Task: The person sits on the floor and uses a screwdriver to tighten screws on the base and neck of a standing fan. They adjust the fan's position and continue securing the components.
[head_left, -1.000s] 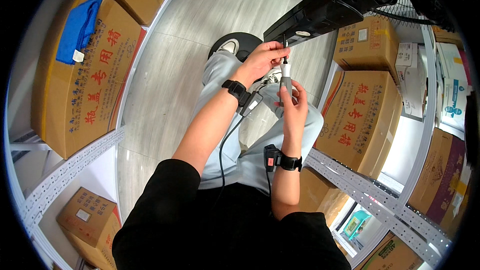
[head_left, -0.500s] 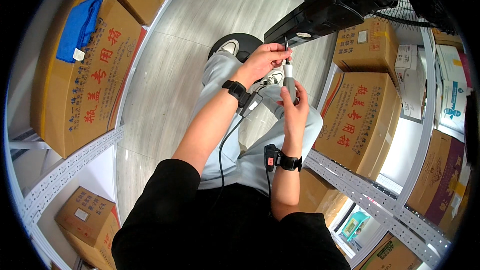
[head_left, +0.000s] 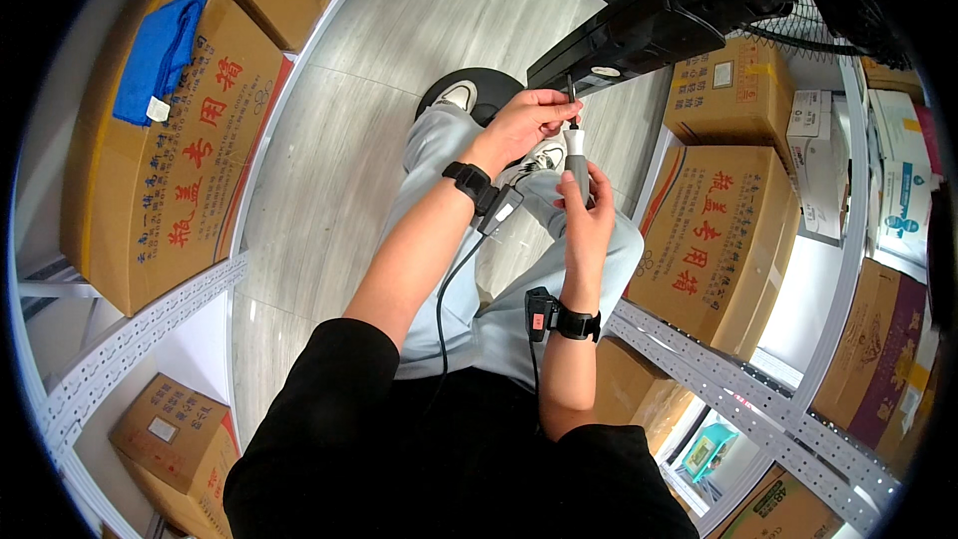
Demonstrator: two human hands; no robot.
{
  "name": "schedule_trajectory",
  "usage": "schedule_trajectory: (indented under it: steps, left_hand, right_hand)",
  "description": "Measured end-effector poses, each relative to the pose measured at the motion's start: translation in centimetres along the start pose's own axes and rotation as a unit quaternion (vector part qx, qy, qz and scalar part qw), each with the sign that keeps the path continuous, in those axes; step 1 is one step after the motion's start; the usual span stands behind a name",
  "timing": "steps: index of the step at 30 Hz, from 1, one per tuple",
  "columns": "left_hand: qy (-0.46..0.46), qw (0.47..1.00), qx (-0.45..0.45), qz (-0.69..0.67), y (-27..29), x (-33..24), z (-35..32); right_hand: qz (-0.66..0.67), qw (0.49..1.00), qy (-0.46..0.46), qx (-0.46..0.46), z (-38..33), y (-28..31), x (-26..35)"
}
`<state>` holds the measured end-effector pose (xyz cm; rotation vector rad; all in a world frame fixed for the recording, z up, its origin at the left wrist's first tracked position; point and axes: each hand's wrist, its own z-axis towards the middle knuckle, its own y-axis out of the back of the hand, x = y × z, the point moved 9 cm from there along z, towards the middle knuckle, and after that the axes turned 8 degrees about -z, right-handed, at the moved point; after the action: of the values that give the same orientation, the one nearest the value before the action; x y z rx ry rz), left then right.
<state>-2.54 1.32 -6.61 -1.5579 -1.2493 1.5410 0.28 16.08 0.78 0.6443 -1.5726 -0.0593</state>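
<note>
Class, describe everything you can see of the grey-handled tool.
The tool, resembling a screwdriver, has a grey handle with a white collar, apparently plastic, and a thin dark shaft. It points away from the person, shaft reaching the black housing; its tip is indistinct. The right hand grips the handle; the left hand's fingertips pinch the shaft.

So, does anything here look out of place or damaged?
Only the blue cloth, mildly: it lies loosely over a large carton at the left, perhaps left behind. Nothing looks spilled or clearly damaged, and the screwdriver-like tool in the right hand seems ordinary.
</note>
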Motion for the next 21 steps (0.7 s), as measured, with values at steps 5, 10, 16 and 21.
schedule_trajectory:
  steps: [5,10,16,21]
  left_hand:
    - [0.012,1.0,0.015,-0.021,-0.5,0.1,-0.2]
    - [0.02,0.998,0.052,-0.002,-0.8,-0.1,-0.2]
    - [0.013,1.0,-0.018,-0.014,-0.4,0.2,-0.2]
    - [0.01,0.997,0.068,-0.025,-0.7,-0.1,-0.2]
  right_hand:
    - [0.235,0.956,-0.132,0.117,-0.2,-1.2,-1.8]
    - [0.167,0.978,-0.1,0.08,-0.2,-1.3,-1.2]
    - [0.054,0.998,-0.044,0.006,-0.1,-0.2,-0.7]
    - [0.281,0.937,-0.157,0.135,-0.4,-1.7,-1.5]
